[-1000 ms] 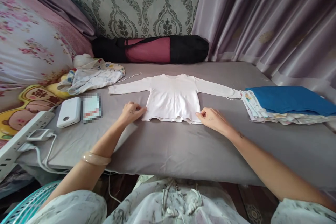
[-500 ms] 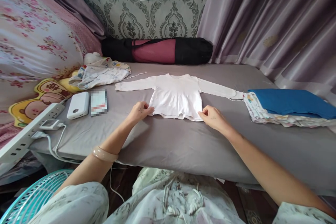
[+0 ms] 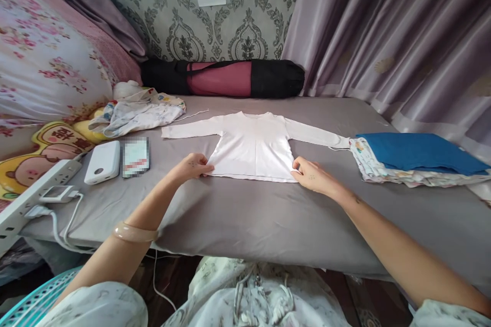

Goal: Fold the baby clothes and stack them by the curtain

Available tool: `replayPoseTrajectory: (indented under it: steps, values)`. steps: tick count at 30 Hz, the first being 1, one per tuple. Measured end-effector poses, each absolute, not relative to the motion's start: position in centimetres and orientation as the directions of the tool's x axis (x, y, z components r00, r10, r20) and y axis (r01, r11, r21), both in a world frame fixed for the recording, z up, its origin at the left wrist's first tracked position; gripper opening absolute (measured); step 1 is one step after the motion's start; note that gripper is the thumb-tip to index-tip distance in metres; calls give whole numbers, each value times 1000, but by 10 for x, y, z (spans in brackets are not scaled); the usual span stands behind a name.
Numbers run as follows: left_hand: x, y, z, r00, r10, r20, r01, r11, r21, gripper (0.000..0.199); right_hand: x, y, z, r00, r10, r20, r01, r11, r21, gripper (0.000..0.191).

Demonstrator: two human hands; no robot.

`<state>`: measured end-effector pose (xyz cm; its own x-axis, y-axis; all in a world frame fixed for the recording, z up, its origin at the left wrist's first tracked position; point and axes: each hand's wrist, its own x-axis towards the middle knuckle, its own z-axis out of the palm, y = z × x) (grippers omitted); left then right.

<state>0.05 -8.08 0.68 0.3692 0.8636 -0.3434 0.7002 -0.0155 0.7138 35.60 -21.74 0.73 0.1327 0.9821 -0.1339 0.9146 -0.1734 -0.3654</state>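
Observation:
A small white long-sleeved shirt (image 3: 253, 145) lies spread on the grey bedsheet (image 3: 245, 219), collar away from me and both sleeves stretched out sideways. My left hand (image 3: 193, 165) pinches the left bottom corner of its hem. At the opposite corner, my right hand (image 3: 312, 173) grips the hem between thumb and fingers. Between the two hands the hem runs nearly straight. The right cuff reaches a folded stack of clothes with a blue cloth (image 3: 422, 152) on top.
To the left lie a white power bank (image 3: 102, 162), a blurred-out packet (image 3: 135, 157), a power strip (image 3: 34, 196) with plugs, and a crumpled patterned garment (image 3: 140, 112). A black and maroon rolled bag (image 3: 222, 78) rests along the wall. A turquoise fan (image 3: 46, 299) stands below left.
My left hand has moved outward, pulling the hem wider. The wavy lower edge is now taut and flatter. The view has shifted slightly.

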Motion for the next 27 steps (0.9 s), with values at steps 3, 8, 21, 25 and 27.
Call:
replayPoseTrajectory:
  steps: [3, 8, 21, 25, 27]
  values:
    - [-3, -72, 13, 374, 830, -414, 760, -18, 650, 42, 359, -214, 15, 70, 980, -184, 928, -131, -348, 13]
    - [11, -60, 26, 377, 909, -178, 836, -252, 488, 36, 385, -183, 22, 80, 978, -192, 911, -150, -383, 26]
    - [200, -147, -4, 942, 319, 106, 246, -869, 429, 24, 404, -108, -3, 15, 995, 97, 1000, -16, 13, 32]
    - [207, -152, -7, 941, 331, 64, 296, -903, 312, 27, 413, -108, -6, -68, 994, 84, 993, 59, 102, 34]
    - [207, -154, -6, 944, 324, 60, 299, -919, 257, 26, 417, -107, -7, -108, 992, 72, 985, 97, 142, 33]
